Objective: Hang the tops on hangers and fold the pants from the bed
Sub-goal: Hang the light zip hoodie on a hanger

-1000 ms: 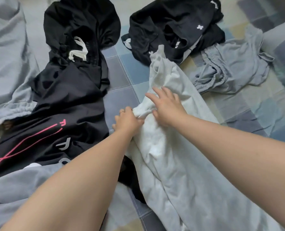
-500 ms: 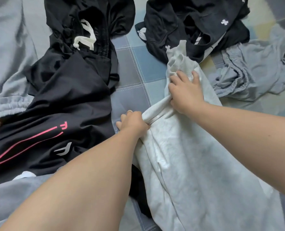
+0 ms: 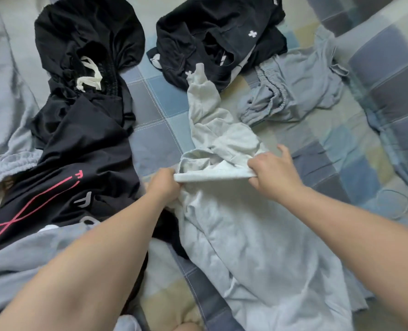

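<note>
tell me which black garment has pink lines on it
The black garment at the left, beside the left hand. The drawstring pants beyond it and the cross-marked garment show only white marks.

**Occluded and Cropped Areas**

The fingertips of the left grip (image 3: 164,185) are buried in the pale grey garment (image 3: 246,247), whose lower end leaves the bottom edge. The left forearm (image 3: 90,271) covers part of the black garment (image 3: 78,163). The grey garment (image 3: 4,91) is cropped at the left edge.
</note>
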